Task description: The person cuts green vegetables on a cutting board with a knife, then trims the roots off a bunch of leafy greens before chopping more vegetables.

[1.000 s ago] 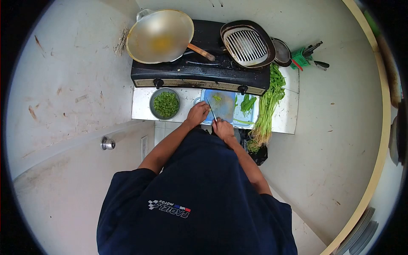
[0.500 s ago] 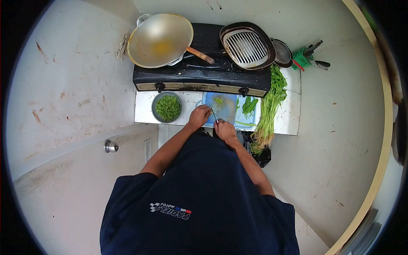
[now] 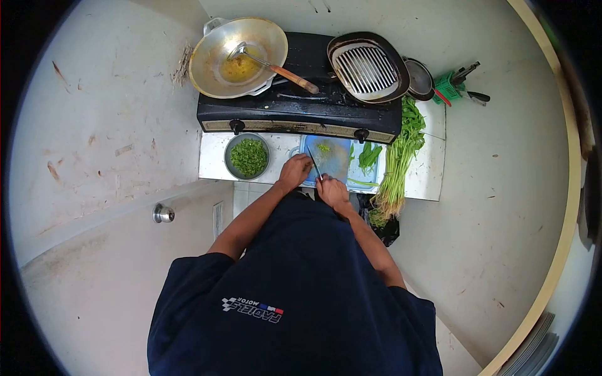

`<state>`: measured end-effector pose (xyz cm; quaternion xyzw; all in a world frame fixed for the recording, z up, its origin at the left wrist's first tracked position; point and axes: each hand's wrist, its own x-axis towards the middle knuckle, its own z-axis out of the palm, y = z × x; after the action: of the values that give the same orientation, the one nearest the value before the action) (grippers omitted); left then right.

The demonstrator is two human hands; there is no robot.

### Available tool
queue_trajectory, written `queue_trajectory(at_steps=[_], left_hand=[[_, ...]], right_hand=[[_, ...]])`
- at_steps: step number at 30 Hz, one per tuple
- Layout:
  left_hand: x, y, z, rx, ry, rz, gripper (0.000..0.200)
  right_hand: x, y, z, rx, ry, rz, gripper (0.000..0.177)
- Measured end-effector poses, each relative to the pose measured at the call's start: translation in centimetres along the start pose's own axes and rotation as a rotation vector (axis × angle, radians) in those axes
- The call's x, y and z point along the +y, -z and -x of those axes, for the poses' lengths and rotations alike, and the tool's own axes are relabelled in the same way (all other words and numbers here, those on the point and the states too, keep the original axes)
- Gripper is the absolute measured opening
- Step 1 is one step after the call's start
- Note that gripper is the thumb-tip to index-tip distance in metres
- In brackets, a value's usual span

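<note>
My right hand is closed round the handle of a knife, whose narrow blade points up and left over the blue cutting board. Beside the blade, at the board's left edge, my left hand has its fingers curled together; whatever they pinch is too small to make out. A small heap of chopped greens lies on the board beyond the knife. Loose green leaves rest on a light blue tray at the right. To the left stands a grey bowl filled with chopped greens.
Behind the board is a black gas stove carrying a wok with yellow liquid and a wooden-handled ladle, plus a ridged grill pan. A bunch of rooted leafy greens lies right, near a green basket of utensils.
The haze over the wok has thinned, so the ladle's head and the yellow liquid now show. Both hands and the knife stay in nearly the same place.
</note>
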<state>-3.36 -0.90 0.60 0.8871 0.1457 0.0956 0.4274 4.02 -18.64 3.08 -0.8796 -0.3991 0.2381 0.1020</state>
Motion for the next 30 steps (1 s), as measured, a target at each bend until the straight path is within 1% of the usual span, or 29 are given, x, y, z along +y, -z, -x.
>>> queue_trajectory(at_steps=[11, 16, 22, 25, 28, 30], left_hand=[[0.6, 0.2, 0.1, 0.010, 0.009, -0.005, 0.010], [-0.3, -0.4, 0.2, -0.013, 0.030, 0.033, 0.009], [-0.4, -0.4, 0.3, 0.011, 0.025, 0.041, 0.008], [-0.6, -0.5, 0.3, 0.002, 0.006, 0.057, 0.008], [-0.4, -0.3, 0.2, -0.009, 0.001, 0.081, 0.009], [-0.3, -0.2, 0.3, -0.006, -0.001, 0.090, 0.008]], right_hand=[[-0.5, -0.9, -0.9, 0.030, 0.009, -0.001, 0.041], [-0.6, -0.8, -1.1, 0.062, 0.008, -0.025, 0.041], [-0.6, -0.4, 0.6, -0.008, -0.035, -0.011, 0.041], [-1.2, 0.0, -0.2, -0.014, -0.040, -0.014, 0.041], [-1.7, -0.3, -1.7, 0.023, -0.054, 0.010, 0.041], [-1.4, -0.4, -1.7, 0.035, -0.031, -0.002, 0.041]])
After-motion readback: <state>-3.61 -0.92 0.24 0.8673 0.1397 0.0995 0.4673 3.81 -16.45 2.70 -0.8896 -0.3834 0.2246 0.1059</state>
